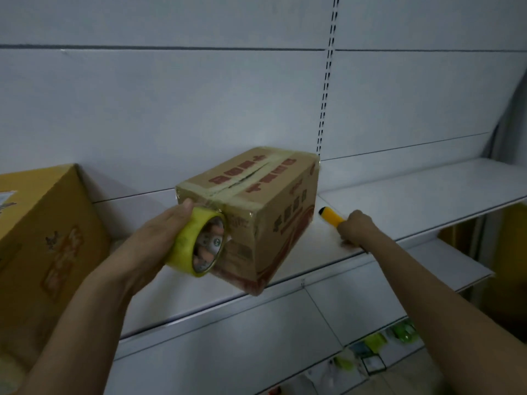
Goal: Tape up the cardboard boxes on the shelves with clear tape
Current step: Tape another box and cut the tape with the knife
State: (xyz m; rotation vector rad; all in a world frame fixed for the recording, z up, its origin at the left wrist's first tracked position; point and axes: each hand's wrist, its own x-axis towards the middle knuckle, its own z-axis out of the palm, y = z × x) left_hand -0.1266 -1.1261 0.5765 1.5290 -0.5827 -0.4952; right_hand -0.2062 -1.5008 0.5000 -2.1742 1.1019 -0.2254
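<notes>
Right now the L hand (154, 238) wraps its fingers round the tape roll (199, 245), pressed on the small box (256, 212) end. R hand (355, 228), at 3 o'clock, grips a yellow cutter (330, 215). Seam runs toward 1 o'clock.

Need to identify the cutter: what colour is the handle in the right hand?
Yellow with a black tip: the utility knife handle held by the right hand, seen in the head view.

I face dim white shelving (413, 189) with a panelled back wall (171, 109) and a slotted upright (328, 81).
</notes>
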